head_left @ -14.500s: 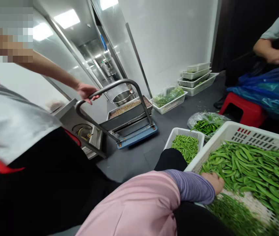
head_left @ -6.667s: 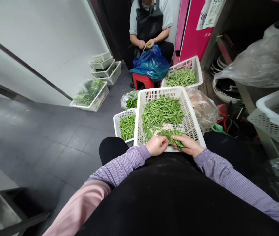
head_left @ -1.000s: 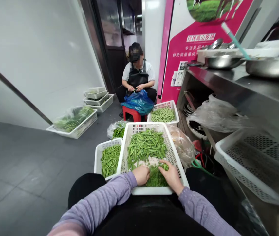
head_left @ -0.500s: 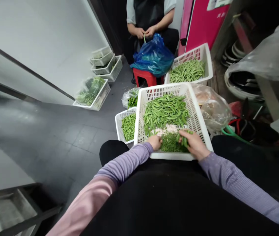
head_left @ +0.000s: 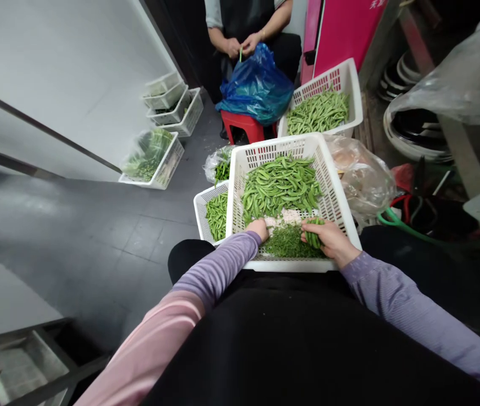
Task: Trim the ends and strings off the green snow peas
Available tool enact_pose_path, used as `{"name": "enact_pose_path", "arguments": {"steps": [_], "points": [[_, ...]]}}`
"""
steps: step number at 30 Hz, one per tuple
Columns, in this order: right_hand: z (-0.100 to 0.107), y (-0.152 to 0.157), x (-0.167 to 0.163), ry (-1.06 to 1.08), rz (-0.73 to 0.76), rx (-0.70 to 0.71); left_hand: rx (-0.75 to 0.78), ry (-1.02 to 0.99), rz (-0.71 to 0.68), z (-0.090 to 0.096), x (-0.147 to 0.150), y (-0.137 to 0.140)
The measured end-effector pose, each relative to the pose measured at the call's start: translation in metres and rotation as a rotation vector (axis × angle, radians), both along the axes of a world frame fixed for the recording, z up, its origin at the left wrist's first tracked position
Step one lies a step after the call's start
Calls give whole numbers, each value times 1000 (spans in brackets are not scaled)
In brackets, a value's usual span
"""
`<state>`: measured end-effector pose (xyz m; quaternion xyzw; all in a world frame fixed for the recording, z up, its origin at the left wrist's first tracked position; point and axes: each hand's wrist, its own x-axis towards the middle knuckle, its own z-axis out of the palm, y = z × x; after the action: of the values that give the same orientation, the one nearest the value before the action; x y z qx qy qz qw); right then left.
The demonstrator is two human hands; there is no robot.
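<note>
Right fingers (head_left: pixel 312 228) curled round pods (head_left: pixel 315 241); left fingers (head_left: pixel 261 225) partly hidden.

Middle basket (head_left: pixel 290 265) between the person's knees (head_left: pixel 186 256). Inside it: pods (head_left: pixel 280 186) at far side, trimmings (head_left: pixel 291 242) at near side. Left hand (head_left: pixel 258 228) at left edge of trimmings; right hand (head_left: pixel 330 239) at right edge, bunch of pods (head_left: pixel 315 232) in its grip. Side basket (head_left: pixel 200 216) just left of middle basket, more pods in it. Plastic bag (head_left: pixel 212 171) behind side basket, greens (head_left: pixel 222 171) in it. Behind middle basket: stool (head_left: pixel 257 132), sack (head_left: pixel 257 90) on it, co-worker (head_left: pixel 248 20) behind; rear basket (head_left: pixel 354 93) right of stool, beans (head_left: pixel 318 113) in it. Farther left, near wall (head_left: pixel 75 67): wall basket (head_left: pixel 167 167), basket stack (head_left: pixel 188 121) behind it.
</note>
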<state>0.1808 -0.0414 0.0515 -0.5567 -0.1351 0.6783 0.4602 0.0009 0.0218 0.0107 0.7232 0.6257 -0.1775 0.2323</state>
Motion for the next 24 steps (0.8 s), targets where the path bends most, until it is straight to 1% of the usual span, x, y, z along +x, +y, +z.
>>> {"name": "enact_pose_path", "arguments": {"steps": [3,6,8,9,10,11,13,15,19,21,24], "points": [[-6,-4,-11,-13,50,-61,119,-152,-41,25,5,-18],[-8,-7,-22,60,75,-79,238,-363,-168,46,12,-41],[-6,-8,-25,102,68,-59,257,-439,-278,54,17,-55],[-5,-9,-25,110,61,-43,264,-467,-309,57,18,-60],[-4,-10,-23,114,56,-28,269,-493,-312,59,20,-63],[-2,-11,-21,120,50,-16,271,-514,-286,61,20,-65],[0,-12,-14,132,45,-6,246,-537,-204,65,20,-66],[2,-13,-8,144,55,-8,211,-542,-182,70,19,-65],[4,-15,-4,153,82,-8,194,-529,-293,83,19,-69],[4,-17,-5,165,108,17,185,-516,-353,88,20,-75],[5,-20,-5,210,254,119,181,-503,-505,92,22,-81]]}}
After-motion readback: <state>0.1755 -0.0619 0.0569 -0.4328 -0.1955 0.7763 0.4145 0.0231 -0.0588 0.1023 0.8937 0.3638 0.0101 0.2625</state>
